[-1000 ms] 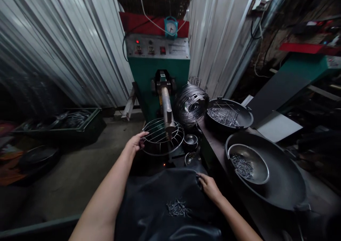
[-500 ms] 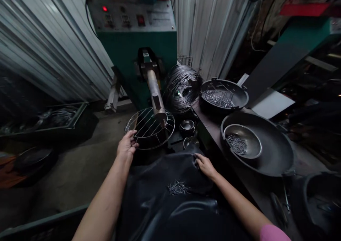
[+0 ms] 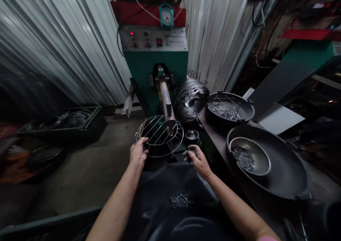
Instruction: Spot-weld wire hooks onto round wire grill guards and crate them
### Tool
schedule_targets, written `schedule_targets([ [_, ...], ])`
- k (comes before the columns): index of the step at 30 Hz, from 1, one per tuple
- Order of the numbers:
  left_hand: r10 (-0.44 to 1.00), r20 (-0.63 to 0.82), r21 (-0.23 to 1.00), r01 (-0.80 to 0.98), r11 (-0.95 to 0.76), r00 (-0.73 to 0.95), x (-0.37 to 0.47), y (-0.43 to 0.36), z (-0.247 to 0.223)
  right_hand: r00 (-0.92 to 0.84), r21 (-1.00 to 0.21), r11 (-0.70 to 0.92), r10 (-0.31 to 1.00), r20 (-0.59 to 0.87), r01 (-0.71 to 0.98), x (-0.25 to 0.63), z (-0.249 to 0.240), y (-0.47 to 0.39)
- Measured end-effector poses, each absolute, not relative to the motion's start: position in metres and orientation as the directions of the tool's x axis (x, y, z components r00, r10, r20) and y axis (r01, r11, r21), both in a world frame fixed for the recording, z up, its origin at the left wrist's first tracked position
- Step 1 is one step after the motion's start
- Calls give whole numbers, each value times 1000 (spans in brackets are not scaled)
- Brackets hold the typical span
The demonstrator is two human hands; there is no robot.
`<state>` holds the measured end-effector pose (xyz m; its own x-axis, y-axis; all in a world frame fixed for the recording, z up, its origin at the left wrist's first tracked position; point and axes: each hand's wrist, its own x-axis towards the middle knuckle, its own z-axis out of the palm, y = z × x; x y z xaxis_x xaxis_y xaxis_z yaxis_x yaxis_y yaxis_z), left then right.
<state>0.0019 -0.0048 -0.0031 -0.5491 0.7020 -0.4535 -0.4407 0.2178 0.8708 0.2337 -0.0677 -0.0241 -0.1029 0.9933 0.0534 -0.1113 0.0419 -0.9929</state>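
Note:
A round wire rack point(image 3: 157, 131) with parallel bars sits under the end of the machine's metal arm point(image 3: 167, 107). My left hand point(image 3: 139, 152) is closed on the rack's near left rim. To the right of the rack, my right hand point(image 3: 196, 159) is held above the black apron point(image 3: 160, 184) with thumb and fingers pinched together. Whatever lies between those fingertips is too small to make out. A small heap of short metal pins point(image 3: 180, 200) rests on the apron across my lap.
The green machine point(image 3: 154, 61) stands ahead, its red lamp lit. At its right are a wire coil point(image 3: 191, 100) and small stacked bowls point(image 3: 192, 135). Farther right, a large pan point(image 3: 287, 166) holds a metal bowl point(image 3: 266, 162) of pins; another pan point(image 3: 249, 111) contains wire pieces.
My right hand has come away from the apron's edge and moved closer to the rack. My left hand keeps its hold on the rim. The camera view has tilted up and turned left.

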Motion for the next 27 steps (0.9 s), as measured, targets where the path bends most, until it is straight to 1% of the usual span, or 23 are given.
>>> schedule_targets([
  [2,706,-455,866,-455,209,-542,4,-5,-5,-122,-986,87,987,105,-145,213,-13,-54],
  [3,707,-457,863,-461,207,-539,5,-5,-5,-129,-987,92,986,109,-129,205,-12,-48],
  [8,705,-433,873,-455,174,-562,4,-4,-4,-142,-984,118,985,99,136,190,-27,-26],
  [11,724,-421,875,-454,167,-546,3,-2,-4,-193,-968,146,975,107,204,192,-30,-23],
  [17,737,-429,870,-459,181,-522,2,4,-7,-180,-983,58,983,26,172,192,-21,-19],
  [22,732,-424,881,-430,197,-534,2,7,-8,-174,-982,80,984,49,173,193,-20,-17],
  [27,739,-424,883,-421,208,-524,-1,11,-11,-184,-990,66,982,42,127,193,-25,-13],
])
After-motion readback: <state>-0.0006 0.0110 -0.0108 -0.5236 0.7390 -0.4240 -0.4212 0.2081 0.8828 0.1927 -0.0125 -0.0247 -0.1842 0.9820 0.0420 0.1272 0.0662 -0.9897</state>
